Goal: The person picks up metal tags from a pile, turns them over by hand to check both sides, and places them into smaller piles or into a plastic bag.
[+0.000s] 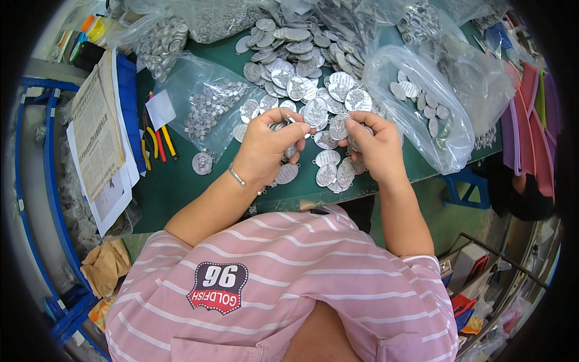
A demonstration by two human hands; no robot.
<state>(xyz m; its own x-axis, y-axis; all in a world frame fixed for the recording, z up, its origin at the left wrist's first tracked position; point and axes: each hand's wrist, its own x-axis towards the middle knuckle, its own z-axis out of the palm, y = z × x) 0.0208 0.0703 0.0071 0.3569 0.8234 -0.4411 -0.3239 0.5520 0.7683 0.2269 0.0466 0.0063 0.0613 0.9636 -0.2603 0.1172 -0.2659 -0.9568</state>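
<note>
My left hand (260, 148) is closed around several silver oval medals, which show between its curled fingers. My right hand (383, 151) pinches a silver medal (339, 126) between thumb and fingers, and more medals seem to sit under the thumb. The two hands are apart, a little above the green tabletop (175, 187). Between them lie loose medals (315, 113) with raised figures, close to my left fingertips. A small cluster of medals (326, 175) rests near the table's front edge, below my right hand. Beyond the hands spreads a large heap of medals (295, 45).
At left lies a clear bag of small metal pieces (214, 111), with yellow- and red-handled tools (160, 145) and papers (96, 120) beyond it. A clear bag of medals (443, 142) is at right, beside pink and purple strips (526, 120). A blue stool (465, 188) stands below.
</note>
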